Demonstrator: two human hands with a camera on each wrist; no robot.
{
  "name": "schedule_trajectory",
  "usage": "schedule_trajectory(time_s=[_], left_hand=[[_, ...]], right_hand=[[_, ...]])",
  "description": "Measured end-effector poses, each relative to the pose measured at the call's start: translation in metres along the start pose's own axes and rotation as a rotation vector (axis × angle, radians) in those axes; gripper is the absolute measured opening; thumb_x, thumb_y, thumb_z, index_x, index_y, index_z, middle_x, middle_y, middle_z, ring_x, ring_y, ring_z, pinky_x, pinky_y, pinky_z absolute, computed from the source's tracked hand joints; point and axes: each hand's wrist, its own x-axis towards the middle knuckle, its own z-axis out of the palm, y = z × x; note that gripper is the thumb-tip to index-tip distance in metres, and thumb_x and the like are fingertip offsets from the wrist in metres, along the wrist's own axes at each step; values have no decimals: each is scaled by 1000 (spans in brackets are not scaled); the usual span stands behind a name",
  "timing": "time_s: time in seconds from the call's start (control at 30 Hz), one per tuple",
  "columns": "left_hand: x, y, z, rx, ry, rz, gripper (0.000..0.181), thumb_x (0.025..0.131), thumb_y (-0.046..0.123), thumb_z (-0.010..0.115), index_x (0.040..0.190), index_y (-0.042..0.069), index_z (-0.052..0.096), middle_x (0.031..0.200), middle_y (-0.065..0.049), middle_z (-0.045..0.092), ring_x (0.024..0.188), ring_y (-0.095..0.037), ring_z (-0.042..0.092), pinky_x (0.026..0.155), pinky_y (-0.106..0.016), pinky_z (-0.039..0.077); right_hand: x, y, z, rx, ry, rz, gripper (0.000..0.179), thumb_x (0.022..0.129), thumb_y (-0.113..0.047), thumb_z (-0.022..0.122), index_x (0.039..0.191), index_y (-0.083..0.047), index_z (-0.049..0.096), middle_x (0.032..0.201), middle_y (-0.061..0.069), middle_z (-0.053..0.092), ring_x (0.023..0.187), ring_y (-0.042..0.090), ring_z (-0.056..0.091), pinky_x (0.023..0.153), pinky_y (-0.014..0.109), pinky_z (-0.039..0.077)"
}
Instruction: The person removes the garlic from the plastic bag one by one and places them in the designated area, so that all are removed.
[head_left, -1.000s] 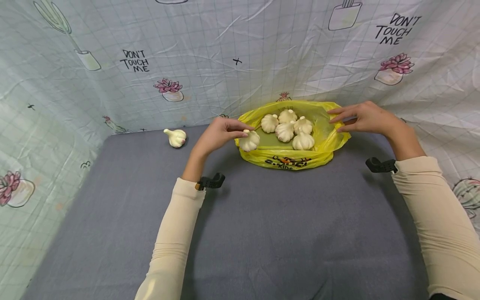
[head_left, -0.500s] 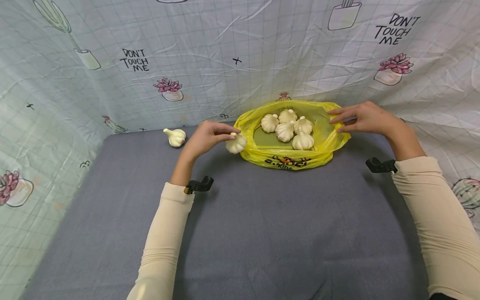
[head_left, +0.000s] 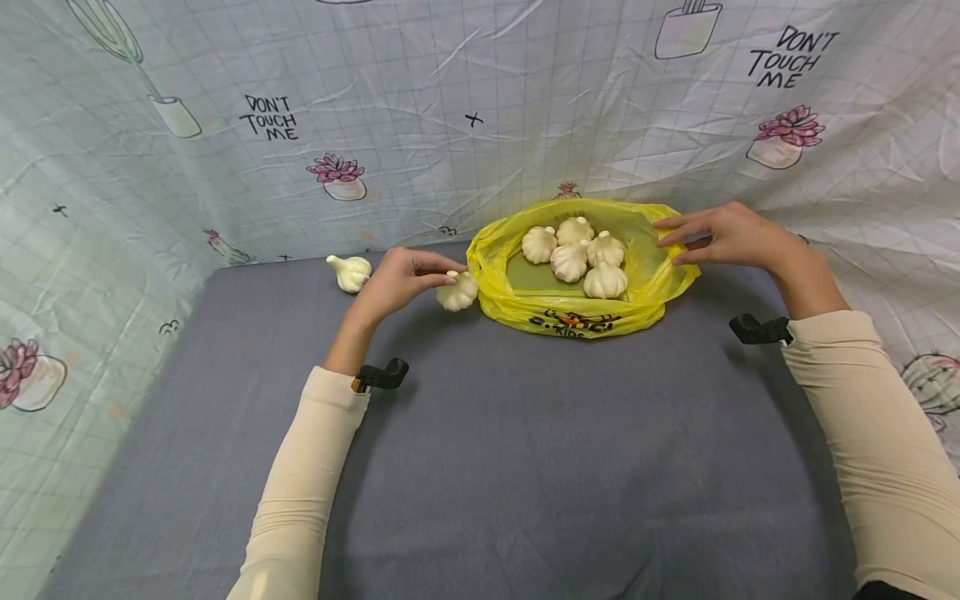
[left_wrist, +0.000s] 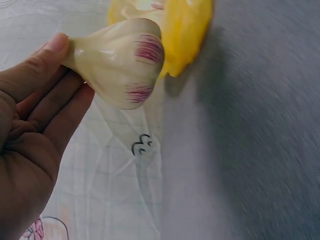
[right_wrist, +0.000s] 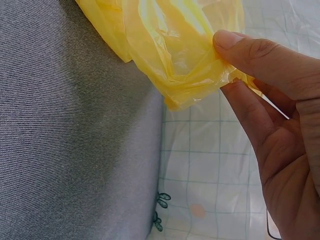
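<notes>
My left hand (head_left: 400,282) pinches a garlic bulb (left_wrist: 122,62) by its stem, thumb on one side and fingers on the other. In the head view this bulb hangs just left of a yellow plastic bag (head_left: 573,321). Purple streaks mark its rounded end in the left wrist view. At the bag's right side, my right hand (head_left: 731,237) pinches the rim of the yellow film between thumb and fingers. Inside the wide-mouthed bag lie several garlic bulbs (head_left: 568,261), gathered toward the middle and right.
Another garlic bulb (head_left: 350,273) lies on the grey tabletop (head_left: 525,450) near the back left, close behind my left hand. A patterned white curtain (head_left: 420,108) rises along the table's back and left edges.
My left hand has moved left with the garlic bulb, from over the bag's left rim to outside the bag. My right hand has stayed at the bag's right rim.
</notes>
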Motion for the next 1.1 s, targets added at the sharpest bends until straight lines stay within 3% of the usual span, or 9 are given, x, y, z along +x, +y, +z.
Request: schedule_trajectory(time_s=[0.33,0.7,0.83,1.1], left_hand=[[-8,-9,-4,16,-11,-5,22,94,15,74,115,11,80,110,-5,77,101,-15,73,78,-21,56],[-10,-19,-12,11,-32,-10,21,95,16,73,116,14,79,111,0,77,100,-8,72,79,-27,58],[-11,-22,-16,12,-38,-11,21,95,16,73,116,13,79,111,-1,77,101,-10,72,80,-23,57],[-14,-35,-28,65,-122,-26,22,96,14,72,117,15,79,113,-1,76,101,-9,70,80,-19,55]], right_hand=[[-1,-3,-1,13,2,2,31,84,-13,84,116,-14,80,135,9,66,85,0,71,61,14,50],[1,-1,2,2,27,-8,32,83,-10,85,114,-12,80,133,9,68,83,-1,71,62,12,49],[1,0,3,3,32,-16,32,82,-9,85,114,-12,80,133,9,68,82,-2,70,61,12,49],[0,1,4,7,15,13,32,84,-11,85,115,-13,79,134,8,67,84,1,72,63,13,50]])
